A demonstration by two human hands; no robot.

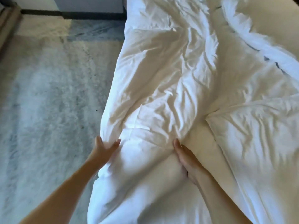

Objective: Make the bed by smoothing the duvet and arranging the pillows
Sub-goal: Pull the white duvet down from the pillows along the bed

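Note:
A white, heavily creased duvet (169, 81) covers the bed and hangs over its left side. My left hand (104, 146) grips the duvet's hanging left edge, thumb and fingers pinching a fold. Flat and edge-on, my right hand (186, 160) presses into a crease of the duvet near the bed's near end, fingers together and pointing away from me. A bunched ridge of the duvet (265, 46) runs along the upper right. No pillows are in view.
Grey-white mottled carpet (48, 102) fills the left half of the view. A dark skirting strip (72, 14) runs along the far wall. A wooden edge (8, 28) stands at the far left.

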